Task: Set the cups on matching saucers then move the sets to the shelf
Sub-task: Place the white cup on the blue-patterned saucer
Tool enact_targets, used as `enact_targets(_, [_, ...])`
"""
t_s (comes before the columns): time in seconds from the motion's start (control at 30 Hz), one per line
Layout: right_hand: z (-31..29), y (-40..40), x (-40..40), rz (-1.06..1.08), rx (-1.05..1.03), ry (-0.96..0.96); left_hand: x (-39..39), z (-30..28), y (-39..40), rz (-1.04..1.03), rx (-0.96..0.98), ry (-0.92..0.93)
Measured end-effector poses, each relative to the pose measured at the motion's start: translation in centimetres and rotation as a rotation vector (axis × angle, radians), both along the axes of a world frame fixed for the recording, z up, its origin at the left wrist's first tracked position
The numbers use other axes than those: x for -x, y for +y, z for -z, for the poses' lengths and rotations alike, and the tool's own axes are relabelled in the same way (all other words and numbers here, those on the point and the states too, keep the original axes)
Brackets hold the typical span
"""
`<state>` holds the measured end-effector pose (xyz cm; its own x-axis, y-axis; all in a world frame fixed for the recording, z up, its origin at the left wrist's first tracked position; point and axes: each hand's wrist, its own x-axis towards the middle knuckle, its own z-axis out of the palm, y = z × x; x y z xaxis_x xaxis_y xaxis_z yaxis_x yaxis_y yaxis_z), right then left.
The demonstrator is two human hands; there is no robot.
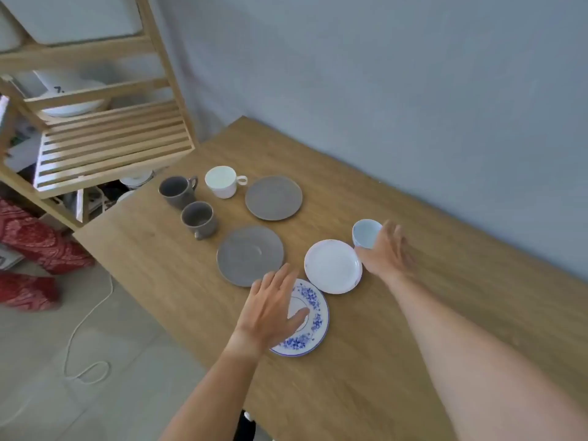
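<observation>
On wooden worktop [366, 361] | right hand [386, 249] grasping pale-blue ceramic cup [366, 232], probably to pair it | left hand [270, 308] released, flat, steadying blue-floral round saucer [313, 316]

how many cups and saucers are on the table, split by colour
grey cups: 2
white cups: 2, one by the grey ones, one at the right hand
grey saucers: 2
white saucer: 1
blue-flowered saucer: 1, partly under the left hand
total: 8
</observation>
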<state>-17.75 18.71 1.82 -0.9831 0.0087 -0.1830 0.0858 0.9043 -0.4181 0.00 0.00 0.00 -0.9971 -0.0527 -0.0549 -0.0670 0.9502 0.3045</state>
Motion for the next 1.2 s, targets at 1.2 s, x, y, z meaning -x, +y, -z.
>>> enact_targets(1.2, [2.5, -5.0, -15.1, -0.598, 0.096, 0.35, -5.6, 1.5, -1.8, -0.141, -0.21, -0.098])
